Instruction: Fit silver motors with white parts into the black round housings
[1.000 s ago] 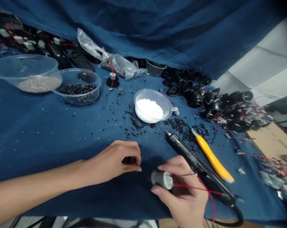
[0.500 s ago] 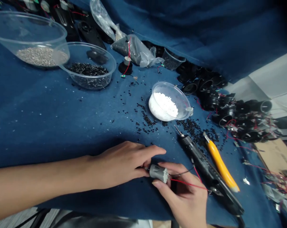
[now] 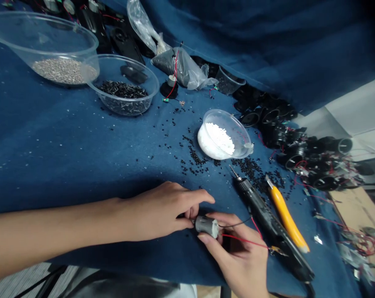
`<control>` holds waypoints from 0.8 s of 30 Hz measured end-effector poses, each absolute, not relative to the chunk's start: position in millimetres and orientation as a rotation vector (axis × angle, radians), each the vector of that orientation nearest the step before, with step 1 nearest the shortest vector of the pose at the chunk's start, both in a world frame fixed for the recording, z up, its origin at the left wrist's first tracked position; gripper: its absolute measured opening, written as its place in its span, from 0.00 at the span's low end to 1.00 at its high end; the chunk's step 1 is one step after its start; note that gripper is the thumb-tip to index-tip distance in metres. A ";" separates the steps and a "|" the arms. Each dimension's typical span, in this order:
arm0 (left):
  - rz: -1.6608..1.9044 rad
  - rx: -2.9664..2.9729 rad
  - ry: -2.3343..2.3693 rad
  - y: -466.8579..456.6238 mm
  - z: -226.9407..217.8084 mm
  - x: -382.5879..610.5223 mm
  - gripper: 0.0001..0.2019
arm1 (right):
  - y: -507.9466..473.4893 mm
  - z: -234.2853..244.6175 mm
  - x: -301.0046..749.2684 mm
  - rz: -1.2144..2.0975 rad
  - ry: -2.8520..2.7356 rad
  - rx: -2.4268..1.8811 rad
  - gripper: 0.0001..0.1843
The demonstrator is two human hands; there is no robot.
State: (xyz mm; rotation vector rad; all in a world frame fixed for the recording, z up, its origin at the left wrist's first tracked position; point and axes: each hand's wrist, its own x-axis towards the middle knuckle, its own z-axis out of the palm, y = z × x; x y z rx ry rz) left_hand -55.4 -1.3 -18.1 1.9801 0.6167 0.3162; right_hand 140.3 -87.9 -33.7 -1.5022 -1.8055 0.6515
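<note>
My right hand (image 3: pixel 235 250) pinches a small silver DC motor (image 3: pixel 206 227) between thumb and fingers, and red and black wires (image 3: pixel 239 236) run from the motor to the right. My left hand (image 3: pixel 164 212) lies on the blue cloth (image 3: pixel 66 149), its curled fingers and thumb at the motor's left end. I cannot tell whether they grip it. To the right of my right hand lie a black corded electric screwdriver (image 3: pixel 256 205) and a yellow utility knife (image 3: pixel 287 219).
Clear plastic bowls hold grey granules (image 3: pixel 63 31), black parts (image 3: pixel 122 62) and white pellets (image 3: pixel 234 132). Black pellets (image 3: pixel 252 171) lie scattered on the cloth. Black cylindrical parts with wires (image 3: pixel 302 155) are heaped at the right, and plastic bags (image 3: pixel 181 68) lie at the back.
My left hand has moved right, from beside the motor to its left end. The view has swung, shifting the table contents up and leftward. The motor stays in my right hand.
</note>
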 end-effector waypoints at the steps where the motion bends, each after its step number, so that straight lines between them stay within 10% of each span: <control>1: 0.329 1.983 0.620 -1.7 -19.0 -55.7 0.19 | -87.9 -33.5 140.1 0.647 -1.809 -1.502 0.13; 24: 0.324 2.129 0.705 -8.3 -16.9 -59.0 0.19 | -76.8 -29.4 130.0 0.381 -2.187 -1.400 0.08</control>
